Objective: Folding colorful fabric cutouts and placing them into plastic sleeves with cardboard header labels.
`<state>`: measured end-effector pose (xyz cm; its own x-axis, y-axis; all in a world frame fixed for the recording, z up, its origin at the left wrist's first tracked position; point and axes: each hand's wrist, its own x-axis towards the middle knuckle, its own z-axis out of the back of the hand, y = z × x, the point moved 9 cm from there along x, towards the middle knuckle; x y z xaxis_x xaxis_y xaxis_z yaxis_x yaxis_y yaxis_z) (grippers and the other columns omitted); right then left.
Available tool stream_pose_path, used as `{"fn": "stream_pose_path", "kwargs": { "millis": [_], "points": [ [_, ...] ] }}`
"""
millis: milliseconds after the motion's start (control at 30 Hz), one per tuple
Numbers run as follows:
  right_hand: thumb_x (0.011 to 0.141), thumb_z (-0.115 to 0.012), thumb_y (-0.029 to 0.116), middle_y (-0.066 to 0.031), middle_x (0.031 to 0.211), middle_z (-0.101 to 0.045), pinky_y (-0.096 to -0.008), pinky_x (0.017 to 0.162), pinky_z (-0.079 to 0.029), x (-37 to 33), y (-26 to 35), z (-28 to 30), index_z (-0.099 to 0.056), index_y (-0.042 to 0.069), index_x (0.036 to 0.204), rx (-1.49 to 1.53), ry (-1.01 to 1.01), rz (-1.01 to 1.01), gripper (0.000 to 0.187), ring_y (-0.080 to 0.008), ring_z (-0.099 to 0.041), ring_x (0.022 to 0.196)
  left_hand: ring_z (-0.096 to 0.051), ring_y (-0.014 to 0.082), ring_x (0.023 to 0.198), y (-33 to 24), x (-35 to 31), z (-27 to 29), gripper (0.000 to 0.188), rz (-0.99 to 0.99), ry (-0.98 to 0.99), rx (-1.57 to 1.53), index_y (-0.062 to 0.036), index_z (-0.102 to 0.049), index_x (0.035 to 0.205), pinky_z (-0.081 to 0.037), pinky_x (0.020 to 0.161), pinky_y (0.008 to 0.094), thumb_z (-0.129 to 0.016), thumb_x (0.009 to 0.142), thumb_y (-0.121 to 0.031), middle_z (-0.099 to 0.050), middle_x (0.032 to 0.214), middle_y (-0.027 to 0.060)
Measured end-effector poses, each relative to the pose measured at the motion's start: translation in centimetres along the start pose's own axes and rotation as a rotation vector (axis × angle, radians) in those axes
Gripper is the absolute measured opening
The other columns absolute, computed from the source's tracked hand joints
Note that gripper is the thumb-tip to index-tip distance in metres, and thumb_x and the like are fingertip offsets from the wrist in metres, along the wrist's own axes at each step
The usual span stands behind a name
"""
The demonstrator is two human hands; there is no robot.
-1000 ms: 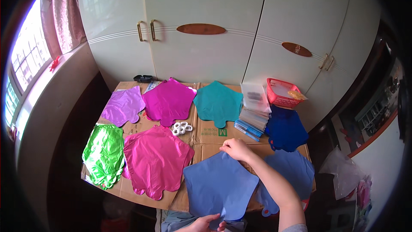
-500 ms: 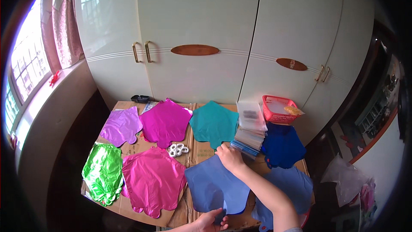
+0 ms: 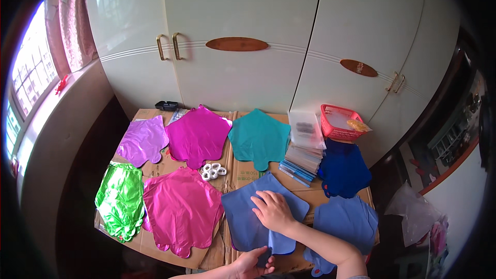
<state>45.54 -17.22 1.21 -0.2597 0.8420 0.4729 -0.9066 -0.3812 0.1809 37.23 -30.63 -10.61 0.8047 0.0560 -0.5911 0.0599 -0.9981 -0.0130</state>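
In front of me on the cardboard lies a flat blue-grey foil balloon [image 3: 243,222], star-like in outline with a tail at its near edge. My left hand [image 3: 253,263] pinches that tail between thumb and fingers. Across the balloon's middle rests my right hand [image 3: 274,211], palm down, its fingers stretched out. To the left is a pink foil balloon [image 3: 181,209]; a second blue-grey balloon [image 3: 343,225] lies under and beyond my right forearm. Farther back are a teal balloon [image 3: 259,137] and a magenta balloon [image 3: 199,134].
A fanned stack of clear packets [image 3: 302,160] stands near a red plastic basket [image 3: 341,133]. White rings [image 3: 213,171] sit mid-table. Green [image 3: 120,201], lilac [image 3: 142,140] and dark blue balloons [image 3: 345,169] lie around the edges. A cabinet [image 3: 237,82] rises behind the cardboard [image 3: 214,253].
My right hand has moved from the balloon's far tip toward me onto its middle, fingers now spread. My left hand keeps its hold on the tail. The view has tilted slightly downward.
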Motion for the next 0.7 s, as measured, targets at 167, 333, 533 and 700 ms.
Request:
{"fn": "stream_pose_path", "kwargs": {
  "millis": [167,333,533,700],
  "points": [
    [0.083,-0.062,0.022,-0.0111,0.116,-0.054,-0.0411,0.092,-0.04,-0.2,-0.3,-0.3,-0.059,0.007,0.112,0.049,-0.002,-0.012,0.033,-0.0268,-0.05,0.11,-0.055,0.0305,0.107,-1.3,-1.6,-1.5,0.039,-0.016,0.01,0.133,0.0049,-0.04,0.122,-0.045,0.098,0.0449,-0.04,0.099,-0.027,-0.055,0.114,0.0173],
    [0.083,-0.061,0.021,-0.012,0.116,-0.054,-0.0418,0.096,-0.039,-0.4,-0.5,-0.2,-0.059,0.006,0.113,0.072,0.006,-0.032,0.034,-0.027,-0.049,0.111,-0.055,0.0268,0.113,-7.5,-6.6,-0.3,0.036,-0.305,-0.334,0.258,0.001,-0.043,0.126,-0.047,0.095,0.0403,-0.049,0.094,-0.015,-0.053,0.122,0.0163],
    [0.083,-0.06,0.025,-0.0127,0.124,-0.052,-0.0432,0.101,-0.035,-0.3,-0.5,-0.5,-0.057,0.006,0.116,0.083,0.035,-0.022,0.038,-0.0281,-0.046,0.118,-0.066,0.024,0.088,-15.9,-8.1,-1.7,0.036,-0.84,-0.472,1.318,0.0023,-0.046,0.112,-0.053,0.072,0.0331,-0.063,0.087,-0.017,-0.065,0.095,0.0144],
    [0.082,-0.061,0.035,-0.012,0.137,-0.045,-0.047,0.106,-0.03,-0.4,-1.0,-1.5,-0.055,0.013,0.125,0.027,0.136,-0.061,0.048,-0.0302,-0.039,0.129,-0.064,0.041,0.069,-18.4,-7.9,-5.0,0.037,-0.847,-0.883,1.922,0.0028,-0.045,0.097,-0.051,0.06,0.0464,-0.065,0.08,-0.023,-0.062,0.073,0.0248]
  ]
}}
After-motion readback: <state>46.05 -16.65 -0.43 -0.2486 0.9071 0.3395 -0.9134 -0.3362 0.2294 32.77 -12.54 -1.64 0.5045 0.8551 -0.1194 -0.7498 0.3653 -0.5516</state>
